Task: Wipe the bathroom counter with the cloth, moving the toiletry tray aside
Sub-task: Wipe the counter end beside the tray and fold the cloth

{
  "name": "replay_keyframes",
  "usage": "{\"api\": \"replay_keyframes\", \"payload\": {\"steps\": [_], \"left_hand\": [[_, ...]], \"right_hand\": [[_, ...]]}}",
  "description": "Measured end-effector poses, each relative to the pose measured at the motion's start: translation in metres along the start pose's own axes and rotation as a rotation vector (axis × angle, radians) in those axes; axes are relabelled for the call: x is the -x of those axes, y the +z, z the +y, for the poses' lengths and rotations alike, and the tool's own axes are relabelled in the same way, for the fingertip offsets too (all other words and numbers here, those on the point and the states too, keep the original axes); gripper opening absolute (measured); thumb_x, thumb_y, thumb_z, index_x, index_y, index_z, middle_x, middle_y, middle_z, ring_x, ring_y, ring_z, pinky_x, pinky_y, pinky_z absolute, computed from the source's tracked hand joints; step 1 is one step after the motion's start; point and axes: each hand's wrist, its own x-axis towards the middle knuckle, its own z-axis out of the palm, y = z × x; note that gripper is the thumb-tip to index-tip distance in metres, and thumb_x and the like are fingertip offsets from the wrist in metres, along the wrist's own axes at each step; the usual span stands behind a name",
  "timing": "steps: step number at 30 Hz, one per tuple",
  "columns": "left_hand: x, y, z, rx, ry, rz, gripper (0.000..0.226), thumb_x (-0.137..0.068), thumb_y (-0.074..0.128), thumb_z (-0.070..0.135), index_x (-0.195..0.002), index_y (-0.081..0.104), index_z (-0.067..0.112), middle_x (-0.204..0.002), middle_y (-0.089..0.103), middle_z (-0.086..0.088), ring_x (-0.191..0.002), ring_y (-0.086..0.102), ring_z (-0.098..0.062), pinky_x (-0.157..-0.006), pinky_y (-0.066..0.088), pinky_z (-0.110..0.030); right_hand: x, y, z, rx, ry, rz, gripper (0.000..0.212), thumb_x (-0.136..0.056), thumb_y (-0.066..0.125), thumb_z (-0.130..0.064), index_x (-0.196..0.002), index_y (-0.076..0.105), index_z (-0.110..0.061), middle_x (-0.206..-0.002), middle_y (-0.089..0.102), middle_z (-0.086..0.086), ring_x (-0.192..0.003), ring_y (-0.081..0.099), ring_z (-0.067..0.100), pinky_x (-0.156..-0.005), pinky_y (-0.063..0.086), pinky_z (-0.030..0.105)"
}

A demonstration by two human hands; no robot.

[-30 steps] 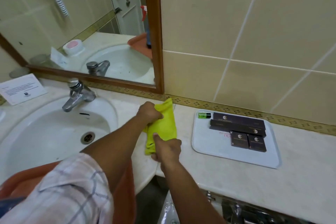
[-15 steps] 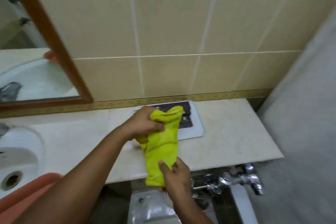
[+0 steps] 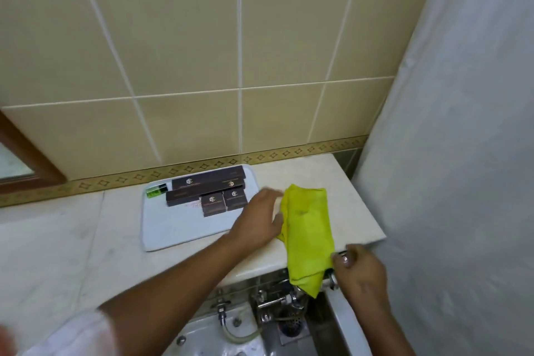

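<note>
Progress: cloth [image 3: 309, 228] on counter [image 3: 86, 240], tray [image 3: 179, 228] not yet aside, wiping looks unstarted | my right hand [image 3: 359, 273] pinches cloth, left hand [image 3: 257, 220] I can't tell

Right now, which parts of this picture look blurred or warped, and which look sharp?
Head view: the sleeve at lower left is smeared and the left hand is blurred at its fingertips. The yellow cloth and the dark boxes on the tray are sharp. The wall tiles lean and fan out, a wide-angle warp. The light is soft, with no hard glare.

Soft, even light, no hard shadows; motion blur smears the left hand [image 3: 257, 220] and sleeve [image 3: 72, 335]; tile [image 3: 187, 37] lines bow.
</note>
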Motion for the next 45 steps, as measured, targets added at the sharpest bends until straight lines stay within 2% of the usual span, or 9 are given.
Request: {"api": "replay_keyframes", "payload": {"steps": [2, 4, 6, 9, 13, 17, 28, 40, 45], "left_hand": [[0.053, -0.001, -0.025, -0.088, 0.161, -0.056, 0.037, -0.09, 0.052, 0.014, -0.127, 0.057, 0.01, -0.125, 0.059, -0.009, -0.116, 0.055, -0.023, -0.102, 0.039, -0.026], [0.088, -0.004, -0.057, -0.214, 0.315, -0.147, 0.039, -0.092, 0.048, 0.015, -0.129, 0.058, 0.012, -0.132, 0.059, -0.007, -0.123, 0.053, -0.021, -0.104, 0.041, -0.028], [0.101, -0.005, -0.08, -0.297, 0.456, -0.162, 0.04, -0.094, 0.049, 0.02, -0.133, 0.058, 0.015, -0.14, 0.057, -0.003, -0.134, 0.047, -0.016, -0.107, 0.041, -0.029], [0.098, -0.001, -0.087, -0.399, 0.533, -0.197, 0.047, -0.093, 0.052, 0.029, -0.139, 0.053, 0.019, -0.148, 0.049, 0.002, -0.141, 0.039, -0.014, -0.113, 0.033, -0.031], [0.089, 0.007, -0.093, -0.533, 0.544, -0.273, 0.05, -0.09, 0.052, 0.037, -0.138, 0.051, 0.027, -0.148, 0.048, 0.009, -0.14, 0.041, -0.011, -0.113, 0.022, -0.033], [0.075, 0.007, -0.101, -0.571, 0.522, -0.354, 0.055, -0.084, 0.053, 0.041, -0.137, 0.052, 0.026, -0.147, 0.05, 0.008, -0.136, 0.047, -0.014, -0.113, 0.023, -0.032], [0.085, -0.004, -0.084, -0.473, 0.401, -0.299, 0.056, -0.098, 0.041, 0.036, -0.151, 0.031, 0.026, -0.161, 0.023, 0.01, -0.151, 0.01, -0.009, -0.117, 0.011, -0.032], [0.089, -0.005, -0.081, -0.461, 0.391, -0.313, 0.054, -0.101, 0.032, 0.031, -0.154, 0.027, 0.021, -0.163, 0.019, 0.005, -0.152, 0.003, -0.011, -0.121, 0.009, -0.038], [0.088, -0.002, -0.082, -0.471, 0.376, -0.336, 0.054, -0.101, 0.029, 0.032, -0.154, 0.024, 0.02, -0.163, 0.017, 0.003, -0.152, 0.004, -0.014, -0.122, 0.013, -0.042]], "right_hand": [[-0.005, 0.009, -0.007, -0.082, -0.152, 0.18, 0.037, -0.086, 0.062, -0.03, -0.113, 0.067, -0.005, -0.109, 0.07, 0.019, -0.101, 0.065, 0.036, -0.087, 0.05, 0.038], [-0.017, 0.041, -0.019, 0.004, -0.294, 0.079, 0.055, -0.089, 0.043, -0.046, -0.126, 0.062, -0.01, -0.131, 0.061, 0.019, -0.123, 0.054, 0.035, -0.105, 0.041, 0.041], [-0.028, 0.08, -0.029, 0.209, -0.406, -0.041, 0.064, -0.091, 0.024, -0.053, -0.14, 0.049, -0.02, -0.152, 0.04, 0.014, -0.143, 0.032, 0.033, -0.118, 0.016, 0.04], [-0.052, 0.102, -0.049, 0.339, -0.489, -0.026, 0.062, -0.093, 0.015, -0.051, -0.147, 0.037, -0.027, -0.159, 0.027, 0.007, -0.149, 0.017, 0.032, -0.118, -0.001, 0.043], [-0.107, 0.107, -0.081, 0.425, -0.548, -0.059, 0.067, -0.09, 0.009, -0.052, -0.15, 0.029, -0.028, -0.161, 0.023, 0.006, -0.149, 0.014, 0.032, -0.122, 0.006, 0.049], [-0.15, 0.114, -0.107, 0.467, -0.585, -0.082, 0.068, -0.089, 0.011, -0.053, -0.149, 0.032, -0.028, -0.16, 0.026, 0.008, -0.148, 0.019, 0.034, -0.12, 0.013, 0.051], [-0.2, 0.06, -0.034, 0.442, -0.469, -0.008, 0.067, -0.087, 0.014, -0.05, -0.145, 0.04, -0.03, -0.158, 0.032, 0.008, -0.146, 0.025, 0.033, -0.118, 0.018, 0.053], [-0.066, 0.075, 0.008, 0.433, -0.579, -0.06, 0.055, -0.095, 0.024, -0.044, -0.147, 0.034, -0.033, -0.158, 0.029, 0.006, -0.147, 0.021, 0.031, -0.118, 0.016, 0.05], [-0.105, 0.089, -0.042, 0.485, -0.538, -0.066, 0.062, -0.091, 0.016, -0.047, -0.149, 0.031, -0.031, -0.16, 0.026, 0.008, -0.148, 0.018, 0.033, -0.119, 0.014, 0.052]]}}
